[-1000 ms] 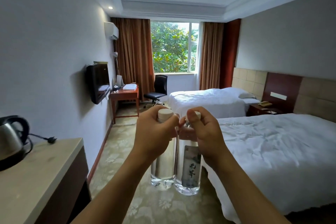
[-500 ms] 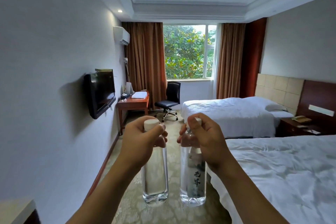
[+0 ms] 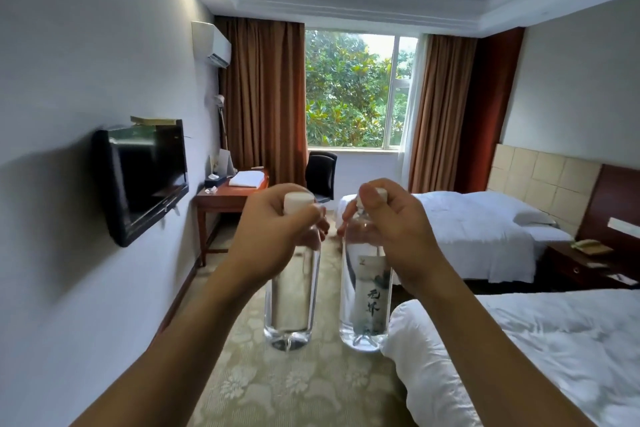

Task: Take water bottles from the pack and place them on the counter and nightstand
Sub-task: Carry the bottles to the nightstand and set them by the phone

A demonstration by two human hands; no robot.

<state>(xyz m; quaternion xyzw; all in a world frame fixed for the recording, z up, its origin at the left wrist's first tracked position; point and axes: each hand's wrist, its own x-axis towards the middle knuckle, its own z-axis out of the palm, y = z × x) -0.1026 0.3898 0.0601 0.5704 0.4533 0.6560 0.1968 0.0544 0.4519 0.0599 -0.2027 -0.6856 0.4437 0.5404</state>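
Head view: bottle (image 3: 367, 291) neck behind right-hand fingers (image 3: 375, 199)

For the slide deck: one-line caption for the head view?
Left hand and right hand each carry a water bottle by its neck toward the nightstand.

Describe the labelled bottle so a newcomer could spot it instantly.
Start at the near bed in the lower right. Just off its corner, two clear water bottles hang by their necks from two hands. The one in the right hand is the labelled bottle: it shows a printed label, the other none.
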